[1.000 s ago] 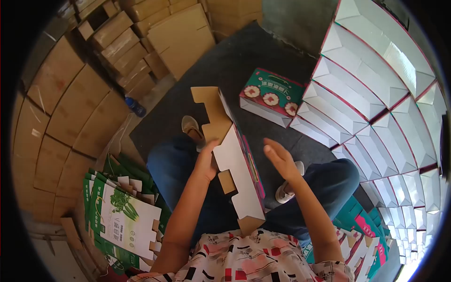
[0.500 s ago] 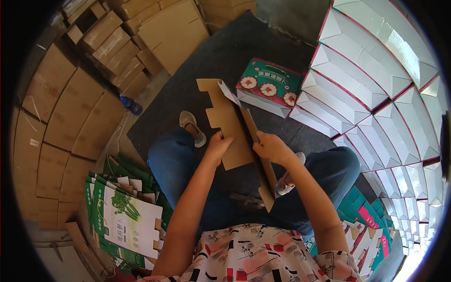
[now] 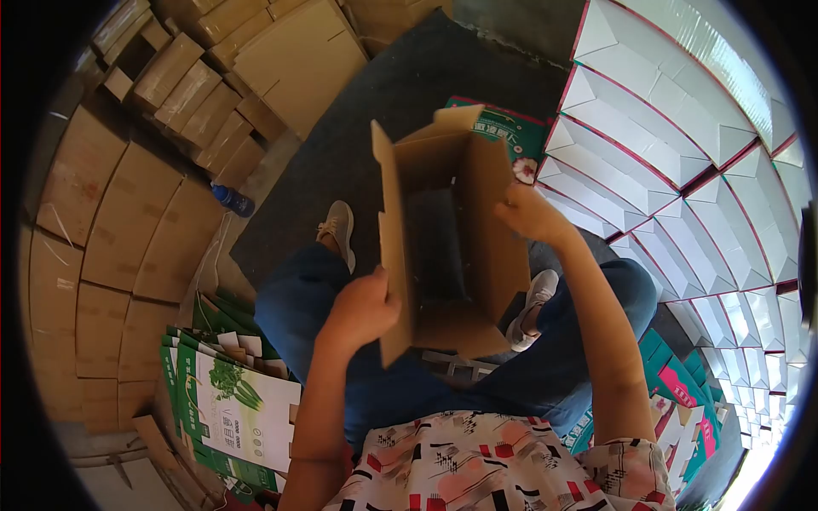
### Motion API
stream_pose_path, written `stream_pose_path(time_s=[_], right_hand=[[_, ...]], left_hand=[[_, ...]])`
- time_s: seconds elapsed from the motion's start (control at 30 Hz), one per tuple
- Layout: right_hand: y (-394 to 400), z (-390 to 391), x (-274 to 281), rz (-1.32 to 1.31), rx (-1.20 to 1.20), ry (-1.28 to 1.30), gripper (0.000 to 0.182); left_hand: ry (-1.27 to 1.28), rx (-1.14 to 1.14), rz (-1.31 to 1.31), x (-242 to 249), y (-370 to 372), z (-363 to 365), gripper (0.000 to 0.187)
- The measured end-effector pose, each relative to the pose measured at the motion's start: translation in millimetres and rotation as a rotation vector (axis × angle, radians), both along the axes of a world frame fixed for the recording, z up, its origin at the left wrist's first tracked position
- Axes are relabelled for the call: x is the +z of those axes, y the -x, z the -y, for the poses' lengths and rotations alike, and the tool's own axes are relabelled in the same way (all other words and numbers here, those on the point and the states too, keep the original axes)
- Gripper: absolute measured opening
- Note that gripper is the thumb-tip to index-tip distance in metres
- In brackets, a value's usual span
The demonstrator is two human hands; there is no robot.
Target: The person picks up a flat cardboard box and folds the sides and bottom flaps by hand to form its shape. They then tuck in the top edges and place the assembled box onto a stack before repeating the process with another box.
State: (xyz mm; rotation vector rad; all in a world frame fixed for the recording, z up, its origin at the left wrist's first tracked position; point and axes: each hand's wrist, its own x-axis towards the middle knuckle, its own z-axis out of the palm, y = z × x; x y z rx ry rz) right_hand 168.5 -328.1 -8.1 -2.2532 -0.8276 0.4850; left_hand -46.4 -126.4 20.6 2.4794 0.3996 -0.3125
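A cardboard carton [image 3: 508,255], brown on the inside, stands opened into a rectangular tube in front of me. Through it the dark floor shows, and its end flaps stick out at the top and bottom. My left hand [image 3: 365,308] is closed on the carton's left wall, low down. On the opposite wall, near the upper right edge, my right hand [image 3: 535,213] grips with curled fingers. Just behind the carton, a green printed box [image 3: 532,136] is partly hidden.
Finished white boxes with red edges [image 3: 648,145] are stacked along the right. Brown cartons [image 3: 111,230] rise on the left, near a blue bottle [image 3: 233,200]. Flat green-and-white cartons [image 3: 243,413] lie by my left knee, and flat teal-and-pink cartons [image 3: 682,409] lie at my right.
The carton, nearly flat before, is now spread open into a tube. My hands have moved apart, the left one down and leftward, the right one up and rightward.
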Motion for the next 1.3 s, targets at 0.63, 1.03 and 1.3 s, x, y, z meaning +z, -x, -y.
stream_pose_path(time_s=[0.63,1.03,1.3], right_hand=[[2.8,-73.9,-31.2,0.204,0.092,0.205,0.032],[7.3,-53.8,-19.0,0.143,0.166,0.343,0.028],[100.1,-27.1,31.1,0.566,0.168,-0.146,0.034]], left_hand=[[-0.323,0.038,-0.029,-36.1,-26.9,30.5,0.059],[-0.513,-0.195,0.281,-99.5,-29.7,47.7,0.076],[-0.5,-0.191,0.391,-114.9,-24.5,49.8,0.072]])
